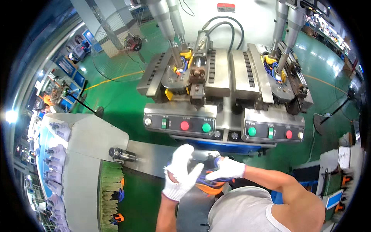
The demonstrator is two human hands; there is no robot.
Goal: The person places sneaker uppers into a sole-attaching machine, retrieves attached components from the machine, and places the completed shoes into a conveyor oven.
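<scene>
On the green floor [119, 101], a two-station machine [218, 91] stands far. Near centre, the gloved right hand [230, 170] grasps a dark, blue-and-orange shoe-like piece [210, 189]; the left hand [182, 174] cups its left side, though whether it grips, one cannot tell. Even support from both sides probably keeps the piece steadiest.

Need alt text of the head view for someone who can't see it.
A white-gloved right hand holds a dark, blue and orange bundle; the gloved left hand is at its left. Ahead stands a metal machine with two button panels.
</scene>
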